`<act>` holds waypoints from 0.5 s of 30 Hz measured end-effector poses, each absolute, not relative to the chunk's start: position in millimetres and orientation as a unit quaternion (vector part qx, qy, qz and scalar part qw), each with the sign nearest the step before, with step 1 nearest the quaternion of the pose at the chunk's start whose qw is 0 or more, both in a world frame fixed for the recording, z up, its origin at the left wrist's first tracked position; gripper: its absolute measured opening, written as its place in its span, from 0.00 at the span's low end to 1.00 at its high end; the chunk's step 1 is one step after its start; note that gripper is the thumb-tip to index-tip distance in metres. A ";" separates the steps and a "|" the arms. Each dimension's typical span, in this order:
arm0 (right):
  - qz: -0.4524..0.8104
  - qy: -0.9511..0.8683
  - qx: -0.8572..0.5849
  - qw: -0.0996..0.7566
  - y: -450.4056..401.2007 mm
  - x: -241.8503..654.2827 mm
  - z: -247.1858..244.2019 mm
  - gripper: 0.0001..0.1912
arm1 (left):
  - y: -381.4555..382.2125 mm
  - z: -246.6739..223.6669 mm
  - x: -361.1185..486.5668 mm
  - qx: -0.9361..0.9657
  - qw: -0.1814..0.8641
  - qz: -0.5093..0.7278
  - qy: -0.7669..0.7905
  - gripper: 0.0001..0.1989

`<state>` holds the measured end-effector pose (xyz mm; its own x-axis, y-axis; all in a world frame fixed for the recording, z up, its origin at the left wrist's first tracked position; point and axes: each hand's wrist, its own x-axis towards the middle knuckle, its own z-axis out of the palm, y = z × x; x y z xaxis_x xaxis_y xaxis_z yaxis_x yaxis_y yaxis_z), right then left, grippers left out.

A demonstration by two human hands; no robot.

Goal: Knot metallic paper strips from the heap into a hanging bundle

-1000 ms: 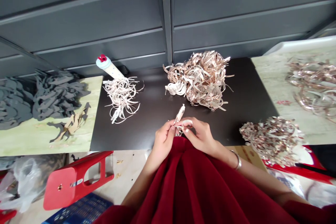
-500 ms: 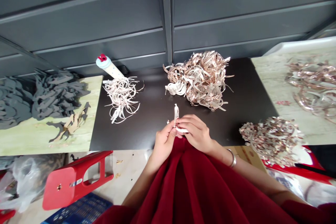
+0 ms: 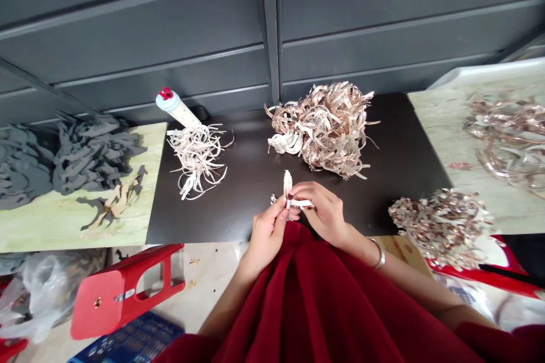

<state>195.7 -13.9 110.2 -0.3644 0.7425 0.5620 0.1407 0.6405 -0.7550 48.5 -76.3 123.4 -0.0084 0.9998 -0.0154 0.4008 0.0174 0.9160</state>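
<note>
Close to the front edge of the dark board [image 3: 242, 193], my left hand [image 3: 269, 227] pinches a small pale strip piece [image 3: 288, 182] that stands upright above the fingertips. My right hand [image 3: 323, 212] has its fingers closed on the white strip end that sticks out sideways from the same piece. Both hands nearly touch. Behind them lies a big heap of rose-gold and white strips [image 3: 332, 127]. To the left is a smaller heap of thin pale strips [image 3: 199, 153], beside a light bottle [image 3: 183, 113] with a red top.
Dark grey cut pieces [image 3: 91, 153] and a few tan ones [image 3: 119, 198] lie at the far left. Shiny curled pieces [image 3: 443, 227] sit at the right edge, with more strips [image 3: 511, 130] behind. Below are a red stool [image 3: 97, 300] and a blue crate [image 3: 128, 343].
My right hand has lifted slightly, and the white strip end now stretches sideways between the hands. The upright part shows a paler, wider face. The heaps have not moved.
</note>
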 end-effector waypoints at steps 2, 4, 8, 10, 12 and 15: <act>0.298 -0.766 -0.306 0.480 -15.1 195.9 111.3 0.13 | -76.4 123.6 49.1 0.591 0.385 0.387 0.594 0.16; 0.284 -0.770 -0.329 0.467 -16.1 196.3 112.8 0.12 | -76.9 122.6 49.0 0.599 0.374 0.389 0.591 0.16; 0.248 -0.778 -0.363 0.448 -15.4 196.7 113.7 0.08 | -78.4 118.0 46.9 0.617 0.359 0.384 0.586 0.18; 0.240 -0.777 -0.380 0.441 -14.0 196.7 113.0 0.07 | -79.5 115.6 45.8 0.621 0.357 0.380 0.586 0.18; 0.239 -0.773 -0.395 0.435 -12.6 196.6 112.0 0.06 | -81.0 113.6 44.7 0.624 0.355 0.378 0.584 0.18; 0.247 -0.767 -0.407 0.429 -11.7 196.8 110.5 0.05 | -83.4 111.0 42.9 0.628 0.353 0.377 0.583 0.18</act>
<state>196.8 -11.7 110.5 -0.2991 0.8374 0.4576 0.4128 0.5458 -0.7291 42.9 -83.4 111.0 0.0375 0.9974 0.0609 0.4651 -0.0714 0.8824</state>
